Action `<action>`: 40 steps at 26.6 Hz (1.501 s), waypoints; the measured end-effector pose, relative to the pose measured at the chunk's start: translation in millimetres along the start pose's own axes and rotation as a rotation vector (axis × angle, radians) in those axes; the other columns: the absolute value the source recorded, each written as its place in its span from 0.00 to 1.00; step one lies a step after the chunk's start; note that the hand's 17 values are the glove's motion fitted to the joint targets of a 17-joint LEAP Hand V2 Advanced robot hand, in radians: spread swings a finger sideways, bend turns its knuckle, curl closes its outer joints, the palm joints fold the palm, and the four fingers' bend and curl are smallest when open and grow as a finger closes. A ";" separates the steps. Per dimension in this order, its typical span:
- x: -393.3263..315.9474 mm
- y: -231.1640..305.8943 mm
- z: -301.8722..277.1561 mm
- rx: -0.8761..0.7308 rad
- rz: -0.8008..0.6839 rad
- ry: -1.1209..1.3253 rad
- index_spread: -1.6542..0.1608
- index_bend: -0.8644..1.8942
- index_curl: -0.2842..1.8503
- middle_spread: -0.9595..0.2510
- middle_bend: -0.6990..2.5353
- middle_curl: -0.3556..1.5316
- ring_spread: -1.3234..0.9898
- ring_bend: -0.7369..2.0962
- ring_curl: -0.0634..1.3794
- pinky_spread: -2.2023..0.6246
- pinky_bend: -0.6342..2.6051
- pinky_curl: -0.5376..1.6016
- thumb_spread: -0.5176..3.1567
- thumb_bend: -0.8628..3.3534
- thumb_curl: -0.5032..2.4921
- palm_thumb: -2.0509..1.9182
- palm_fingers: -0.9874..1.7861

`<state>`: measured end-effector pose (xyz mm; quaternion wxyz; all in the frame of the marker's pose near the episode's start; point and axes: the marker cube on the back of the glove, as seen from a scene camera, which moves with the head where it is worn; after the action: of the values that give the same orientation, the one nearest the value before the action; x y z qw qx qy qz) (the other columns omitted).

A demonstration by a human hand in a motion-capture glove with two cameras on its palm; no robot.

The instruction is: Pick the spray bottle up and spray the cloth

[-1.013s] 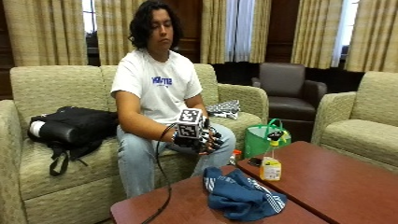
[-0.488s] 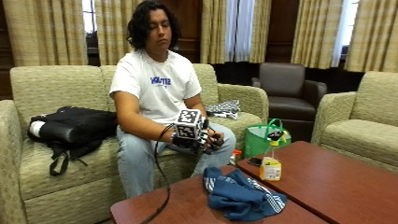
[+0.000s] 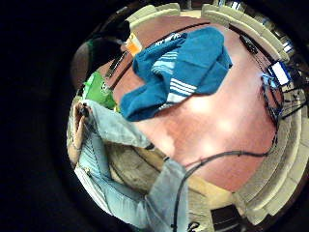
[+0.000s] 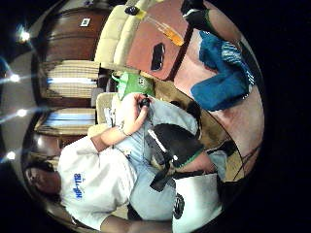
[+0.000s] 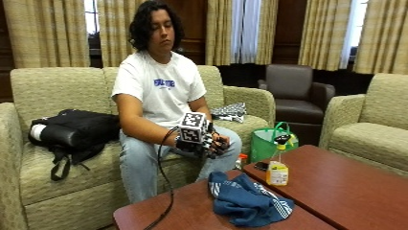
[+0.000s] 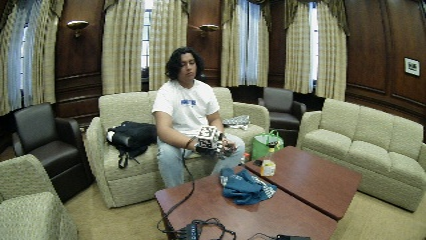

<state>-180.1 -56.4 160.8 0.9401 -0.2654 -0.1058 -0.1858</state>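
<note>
Spray bottle: upright on counter edge, untouched, well apart from hand.
Right hand: over lap, fingers loosely curled, holding nothing; reach not begun.
Cloth: crumpled beside bottle, ready as target.

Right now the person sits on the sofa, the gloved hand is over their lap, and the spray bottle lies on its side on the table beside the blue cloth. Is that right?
Not quite. The spray bottle stands upright, not on its side, as the outside view shows. The rest holds: it is on the table beside the blue cloth, and the gloved hand is over the lap.
</note>
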 end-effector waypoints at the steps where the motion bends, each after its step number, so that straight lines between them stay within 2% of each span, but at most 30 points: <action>1: -0.4 0.8 1.0 -0.007 -0.002 0.003 0.67 0.37 0.28 0.69 0.27 0.35 0.51 0.38 0.28 0.83 0.27 0.42 0.42 0.20 0.27 0.65 0.55; 40: -0.2 -0.6 7.2 -0.021 0.023 -0.010 0.68 0.37 0.27 0.69 0.27 0.35 0.51 0.38 0.28 0.83 0.28 0.42 0.42 0.20 0.27 0.65 0.55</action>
<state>-181.3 -52.9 167.1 0.9387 -0.2777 -0.1057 -0.1747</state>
